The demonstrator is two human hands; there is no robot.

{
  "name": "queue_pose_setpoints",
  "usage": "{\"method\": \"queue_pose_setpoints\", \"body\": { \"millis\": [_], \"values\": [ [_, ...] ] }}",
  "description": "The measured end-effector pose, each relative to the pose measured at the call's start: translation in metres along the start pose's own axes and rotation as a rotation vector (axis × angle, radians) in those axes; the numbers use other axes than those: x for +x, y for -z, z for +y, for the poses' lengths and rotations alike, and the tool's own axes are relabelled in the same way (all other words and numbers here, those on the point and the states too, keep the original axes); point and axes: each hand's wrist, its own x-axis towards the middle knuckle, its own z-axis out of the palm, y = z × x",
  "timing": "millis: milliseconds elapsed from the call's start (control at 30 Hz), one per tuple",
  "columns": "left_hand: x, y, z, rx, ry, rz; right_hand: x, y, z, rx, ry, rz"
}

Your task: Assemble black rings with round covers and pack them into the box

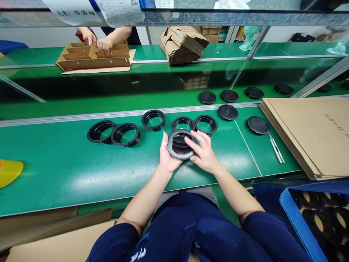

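A round black plastic ring with a greyish rim (172,149) is held above the front part of the green worktable. My left hand (167,158) cups it from below and the left, thumb up along its side. Over its right side, my right hand (204,152) has spread fingers, the fingertips touching the rim and the inside. Just behind are two black flanged rings (206,124), and another black ring (153,120) stands a little to the left. Farther left, two more rings (125,134) touch each other.
Several black round caps (228,112) lie at the back right, one beside a utility knife (276,148). Flat cardboard (311,134) is stacked at right, above a blue bin (297,218) of black parts. Across the bench, another person's hands (105,45) touch a cardboard divider (73,58).
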Motion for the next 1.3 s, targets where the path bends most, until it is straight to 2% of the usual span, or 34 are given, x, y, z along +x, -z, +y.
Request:
{"method": "queue_pose_setpoints", "body": {
  "millis": [100,267,300,367,467,533,600,700,833,967,1067,1133,1167,1300],
  "values": [
    [-0.001,-0.004,-0.006,0.030,-0.015,0.047,-0.003,0.001,-0.004,-0.126,0.103,-0.108],
    [0.005,-0.009,-0.025,0.170,0.070,-0.064,0.008,0.018,-0.005,-0.133,0.011,-0.299],
    [0.007,-0.009,-0.028,0.203,0.075,-0.078,0.012,0.022,0.001,-0.109,-0.005,-0.315],
    [0.011,-0.007,-0.033,0.288,0.099,-0.108,0.021,0.029,0.019,-0.104,-0.078,-0.267],
    [0.016,0.000,-0.036,0.533,0.077,-0.139,0.041,0.038,0.056,-0.279,-0.301,-0.135],
    [0.018,0.006,-0.038,0.721,0.019,-0.133,0.057,0.042,0.077,-0.425,-0.409,-0.157],
    [0.018,0.011,-0.040,0.823,0.020,-0.133,0.069,0.043,0.090,-0.516,-0.428,-0.245],
    [0.018,0.019,-0.040,0.834,0.074,-0.135,0.075,0.037,0.096,-0.602,-0.408,-0.322],
    [0.015,0.024,-0.038,0.816,0.090,-0.126,0.057,0.030,0.094,-0.648,-0.407,-0.361],
    [0.011,0.024,-0.037,0.783,0.130,-0.117,0.040,0.047,0.087,-0.621,-0.367,-0.394],
    [0.008,0.023,-0.036,0.741,0.167,-0.108,0.047,0.066,0.082,-0.577,-0.323,-0.257],
    [0.008,0.022,-0.035,0.731,0.179,-0.105,0.052,0.069,0.082,-0.567,-0.325,-0.143],
    [0.007,0.021,-0.033,0.731,0.175,-0.100,0.053,0.067,0.084,-0.568,-0.344,-0.134],
    [0.007,0.016,-0.021,0.703,0.130,-0.052,0.051,0.046,0.100,-0.506,-0.457,-0.335]
  ]
}}
